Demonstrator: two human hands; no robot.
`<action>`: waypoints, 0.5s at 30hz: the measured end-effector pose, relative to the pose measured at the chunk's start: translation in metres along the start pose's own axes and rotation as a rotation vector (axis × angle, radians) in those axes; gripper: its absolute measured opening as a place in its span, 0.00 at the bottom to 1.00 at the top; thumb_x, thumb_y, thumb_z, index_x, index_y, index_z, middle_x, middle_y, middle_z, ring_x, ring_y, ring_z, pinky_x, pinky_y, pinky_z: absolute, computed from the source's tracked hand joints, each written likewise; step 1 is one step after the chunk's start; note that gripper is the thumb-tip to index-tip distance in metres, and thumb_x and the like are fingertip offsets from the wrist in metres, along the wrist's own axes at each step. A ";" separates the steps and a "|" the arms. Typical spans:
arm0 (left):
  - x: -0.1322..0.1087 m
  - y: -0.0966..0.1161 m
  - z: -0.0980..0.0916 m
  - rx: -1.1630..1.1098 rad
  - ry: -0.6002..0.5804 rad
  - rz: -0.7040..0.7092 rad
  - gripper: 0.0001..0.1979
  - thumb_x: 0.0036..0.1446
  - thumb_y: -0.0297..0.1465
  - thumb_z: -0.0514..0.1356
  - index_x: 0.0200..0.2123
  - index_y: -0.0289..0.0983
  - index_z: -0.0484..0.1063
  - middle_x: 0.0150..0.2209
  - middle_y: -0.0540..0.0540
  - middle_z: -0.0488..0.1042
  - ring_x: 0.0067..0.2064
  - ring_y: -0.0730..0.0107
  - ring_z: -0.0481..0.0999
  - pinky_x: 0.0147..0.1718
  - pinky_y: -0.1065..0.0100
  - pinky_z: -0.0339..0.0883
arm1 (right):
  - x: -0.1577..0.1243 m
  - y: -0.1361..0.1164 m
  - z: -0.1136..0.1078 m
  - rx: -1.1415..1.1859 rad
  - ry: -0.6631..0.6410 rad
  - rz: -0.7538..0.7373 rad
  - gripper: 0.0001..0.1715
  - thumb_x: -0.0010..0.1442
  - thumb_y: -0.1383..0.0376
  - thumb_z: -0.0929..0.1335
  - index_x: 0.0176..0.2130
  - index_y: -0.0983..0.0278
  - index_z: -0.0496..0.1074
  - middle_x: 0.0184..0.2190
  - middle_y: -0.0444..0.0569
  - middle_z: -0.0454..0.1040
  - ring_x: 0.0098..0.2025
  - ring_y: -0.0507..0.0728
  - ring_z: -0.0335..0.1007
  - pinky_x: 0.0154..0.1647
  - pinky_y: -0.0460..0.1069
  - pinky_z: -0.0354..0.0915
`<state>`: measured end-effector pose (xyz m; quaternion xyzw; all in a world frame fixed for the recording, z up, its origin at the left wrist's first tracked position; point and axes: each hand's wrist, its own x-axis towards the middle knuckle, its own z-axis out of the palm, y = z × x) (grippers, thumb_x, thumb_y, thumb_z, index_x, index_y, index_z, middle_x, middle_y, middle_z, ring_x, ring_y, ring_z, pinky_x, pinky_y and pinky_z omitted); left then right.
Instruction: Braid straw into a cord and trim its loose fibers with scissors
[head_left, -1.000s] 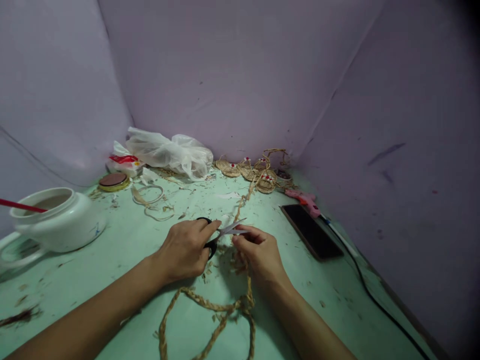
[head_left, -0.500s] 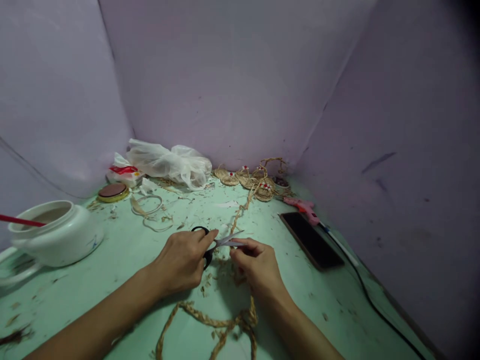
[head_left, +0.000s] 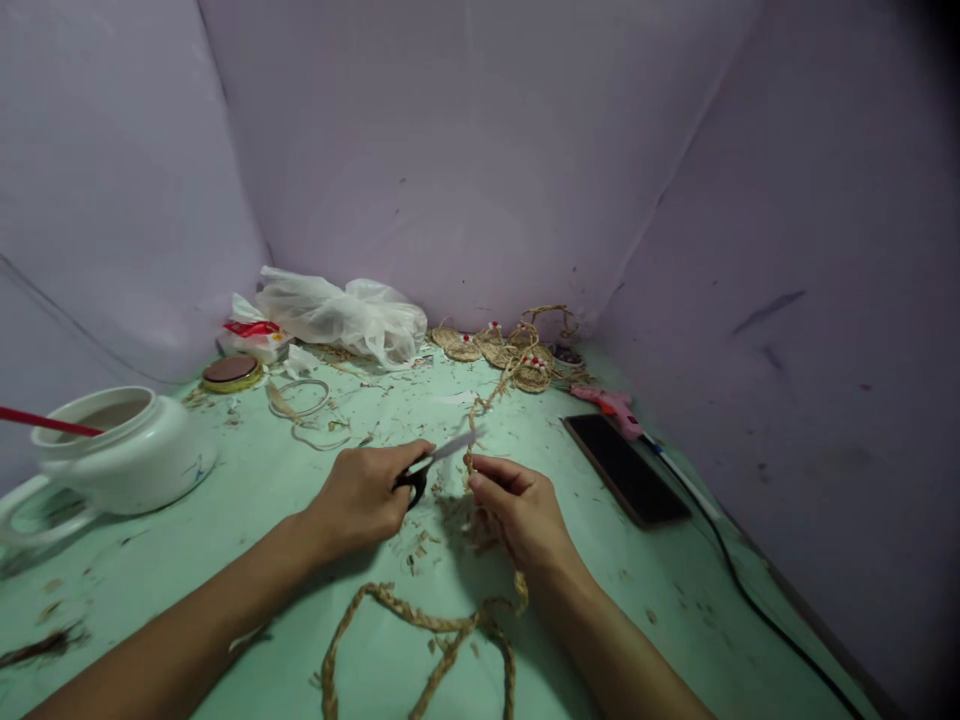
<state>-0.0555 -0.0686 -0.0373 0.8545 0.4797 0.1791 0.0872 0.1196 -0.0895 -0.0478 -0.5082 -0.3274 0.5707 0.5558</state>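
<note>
My left hand (head_left: 369, 490) is closed on a pair of scissors (head_left: 452, 447) with black handles, the blades pointing up and to the right, slightly blurred. A braided straw cord (head_left: 441, 622) lies in loops at the front of the table and runs up through my right hand (head_left: 521, 505). The fingers of that hand pinch the cord just right of the blades. Beyond the pinch, the cord stretches away toward several round woven straw pieces (head_left: 532, 376) with small red and white beads at the back.
Straw scraps litter the green table (head_left: 600, 600). On the left stands a white pot (head_left: 135, 455) holding a red stick. At the back lie a plastic bag (head_left: 341, 315) and a round tin (head_left: 231, 372). To the right are a phone (head_left: 626, 470) and a pink glue gun (head_left: 611, 405) with a black cable.
The scissor blades have swung upward and look closed together, where before they were apart near the right fingertips. My right hand has shifted slightly, and the pinched cord now shows above it.
</note>
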 end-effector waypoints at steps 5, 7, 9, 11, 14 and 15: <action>-0.005 -0.003 0.001 -0.039 0.086 -0.038 0.23 0.46 0.28 0.52 0.49 0.42 0.62 0.43 0.49 0.72 0.42 0.66 0.71 0.39 0.69 0.62 | 0.002 -0.001 0.000 0.055 -0.015 0.051 0.15 0.30 0.66 0.74 0.24 0.68 0.73 0.12 0.40 0.68 0.14 0.47 0.59 0.17 0.46 0.59; -0.006 -0.001 0.003 0.050 0.039 0.029 0.27 0.45 0.27 0.52 0.52 0.41 0.59 0.42 0.47 0.72 0.43 0.64 0.71 0.40 0.66 0.62 | 0.001 -0.001 0.000 0.063 -0.031 0.050 0.14 0.31 0.67 0.74 0.24 0.68 0.73 0.11 0.39 0.67 0.13 0.47 0.58 0.16 0.45 0.59; -0.006 0.002 0.003 0.139 -0.005 0.081 0.29 0.44 0.26 0.51 0.53 0.39 0.58 0.39 0.45 0.72 0.41 0.62 0.71 0.38 0.65 0.63 | 0.000 -0.002 0.000 0.056 -0.036 0.046 0.13 0.31 0.67 0.73 0.24 0.68 0.73 0.11 0.39 0.66 0.12 0.46 0.56 0.16 0.45 0.59; -0.005 0.004 0.003 0.192 -0.032 0.109 0.30 0.44 0.26 0.51 0.54 0.37 0.56 0.38 0.44 0.71 0.40 0.61 0.70 0.37 0.64 0.63 | -0.001 -0.003 0.000 0.041 -0.029 0.049 0.13 0.31 0.68 0.73 0.24 0.68 0.73 0.12 0.39 0.67 0.12 0.46 0.56 0.16 0.45 0.59; -0.004 0.004 0.001 0.211 -0.048 0.130 0.30 0.44 0.25 0.50 0.55 0.36 0.56 0.39 0.44 0.70 0.41 0.60 0.70 0.37 0.63 0.63 | -0.001 -0.004 0.000 0.022 -0.030 0.053 0.13 0.31 0.68 0.73 0.24 0.68 0.74 0.14 0.41 0.69 0.14 0.46 0.58 0.16 0.45 0.61; -0.004 0.004 0.001 0.202 -0.046 0.130 0.30 0.44 0.25 0.50 0.55 0.36 0.56 0.40 0.44 0.70 0.42 0.60 0.70 0.37 0.63 0.63 | -0.001 -0.004 0.000 0.016 -0.032 0.055 0.13 0.31 0.68 0.73 0.25 0.69 0.74 0.15 0.42 0.70 0.15 0.47 0.59 0.17 0.45 0.61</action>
